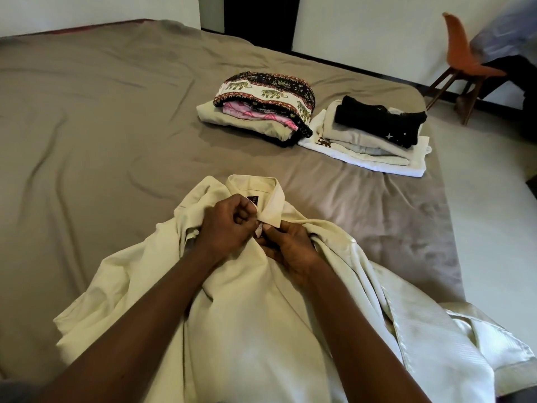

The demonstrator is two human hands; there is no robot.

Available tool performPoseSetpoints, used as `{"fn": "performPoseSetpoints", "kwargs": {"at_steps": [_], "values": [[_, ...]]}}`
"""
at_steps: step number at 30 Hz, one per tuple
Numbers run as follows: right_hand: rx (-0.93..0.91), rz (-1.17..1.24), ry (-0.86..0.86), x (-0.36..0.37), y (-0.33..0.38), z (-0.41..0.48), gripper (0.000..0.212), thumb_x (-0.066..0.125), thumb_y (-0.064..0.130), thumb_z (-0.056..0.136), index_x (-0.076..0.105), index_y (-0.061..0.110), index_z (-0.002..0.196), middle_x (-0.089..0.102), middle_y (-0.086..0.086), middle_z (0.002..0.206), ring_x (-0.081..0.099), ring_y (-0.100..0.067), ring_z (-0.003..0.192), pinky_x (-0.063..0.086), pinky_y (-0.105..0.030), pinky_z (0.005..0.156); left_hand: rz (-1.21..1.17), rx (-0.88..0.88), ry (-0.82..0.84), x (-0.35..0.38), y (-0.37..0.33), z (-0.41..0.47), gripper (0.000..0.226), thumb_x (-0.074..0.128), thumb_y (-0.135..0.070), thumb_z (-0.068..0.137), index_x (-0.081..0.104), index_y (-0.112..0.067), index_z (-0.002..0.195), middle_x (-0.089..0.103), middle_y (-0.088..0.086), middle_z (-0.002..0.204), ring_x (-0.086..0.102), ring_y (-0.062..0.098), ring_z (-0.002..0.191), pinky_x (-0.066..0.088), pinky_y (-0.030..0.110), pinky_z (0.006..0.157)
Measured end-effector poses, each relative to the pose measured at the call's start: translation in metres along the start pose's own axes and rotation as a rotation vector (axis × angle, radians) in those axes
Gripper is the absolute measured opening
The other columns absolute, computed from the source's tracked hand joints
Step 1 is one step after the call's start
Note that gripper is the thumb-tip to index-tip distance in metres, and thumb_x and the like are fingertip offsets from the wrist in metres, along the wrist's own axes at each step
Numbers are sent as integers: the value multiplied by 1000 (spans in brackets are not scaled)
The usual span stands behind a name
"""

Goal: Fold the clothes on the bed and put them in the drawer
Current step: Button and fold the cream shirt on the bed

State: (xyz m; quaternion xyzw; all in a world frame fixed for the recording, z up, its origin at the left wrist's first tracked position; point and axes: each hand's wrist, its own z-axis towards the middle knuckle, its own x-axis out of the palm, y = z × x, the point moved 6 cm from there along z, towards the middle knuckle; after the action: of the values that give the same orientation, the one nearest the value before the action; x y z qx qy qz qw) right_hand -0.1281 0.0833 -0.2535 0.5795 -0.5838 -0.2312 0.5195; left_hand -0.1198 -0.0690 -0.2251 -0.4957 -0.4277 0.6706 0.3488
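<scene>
Pinching a cream collared shirt (247, 315) just below its collar, the left hand (223, 225) and right hand (287, 248) hold it on the taupe-sheeted bed (101, 126). A folded elephant-print pile (261, 109) lies beyond.

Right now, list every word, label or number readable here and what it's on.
Dark collar label on the cream shirt: partly covered by the left hand, too blurred to read.
Brown mark on the folded white cloth: too small to tell.
No other text.
</scene>
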Motion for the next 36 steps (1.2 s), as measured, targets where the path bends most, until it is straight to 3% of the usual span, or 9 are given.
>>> {"fn": "performPoseSetpoints", "kwargs": {"at_steps": [6,9,14,18,23,26,30,33,36], "values": [[-192,-40,-72,-1,0,-5,17,60,-9,96,65,0,110,72,-18,101,73,-22,77,62,-32,72,-196,-88,43,5,-2,3,22,84,-11,84,75,-18,103,76,12,83,72,18,73,61,36,74],[-518,-463,-193,-4,18,-12,26,75,1,85,68,17,106,74,5,98,68,-12,74,58,-30,70,-255,-63,-113,-7,0,6,19,76,-13,89,75,-24,104,78,3,95,76,22,90,61,40,82],[-820,-1114,-246,-9,36,-19,17,71,19,88,72,27,102,69,13,102,52,-15,101,41,-39,91,320,-54,119,-39,-14,10,12,80,-17,85,71,-25,85,73,-7,76,68,6,69,50,20,66],[-848,-1503,-277,-10,42,-28,21,69,30,83,64,27,103,65,10,104,48,-23,111,40,-43,85,794,56,185,-47,-26,-12,13,74,-42,81,66,-34,86,65,-16,79,60,4,77,45,29,67],[-959,-1843,-426,-11,71,-42,17,66,18,79,63,21,96,69,1,82,60,-29,85,38,-44,75,879,273,14,-50,-35,-28,5,68,-34,89,69,-31,93,63,-9,86,64,19,84,37,32,65],[-933,-1798,-448,-4,99,-63,11,74,24,83,68,23,92,70,2,73,66,-27,68,47,-40,66,795,317,-177,-62,-50,-34,15,74,-33,88,62,-26,87,59,-7,78,62,26,71,34,31,60],[-344,-1261,-127,-2,91,-73,14,74,34,90,79,21,93,74,4,75,66,-12,65,54,-34,65,792,313,-307,-74,-73,-44,31,79,-38,84,53,-23,80,46,-10,64,61,32,61,32,31,56],[20,-680,5,0,55,-84,22,75,34,94,78,13,100,70,-3,68,52,-13,46,44,-25,47,616,190,-162,-65,-70,-51,31,80,-41,83,54,-24,79,56,-9,62,58,17,64,36,31,60],[-41,-703,-37,-5,34,-85,10,77,22,92,75,15,98,70,-1,69,52,-13,47,43,-25,46,437,11,76,-47,-53,-60,24,86,-40,78,66,-27,74,67,-11,66,60,0,64,41,18,59]]}}
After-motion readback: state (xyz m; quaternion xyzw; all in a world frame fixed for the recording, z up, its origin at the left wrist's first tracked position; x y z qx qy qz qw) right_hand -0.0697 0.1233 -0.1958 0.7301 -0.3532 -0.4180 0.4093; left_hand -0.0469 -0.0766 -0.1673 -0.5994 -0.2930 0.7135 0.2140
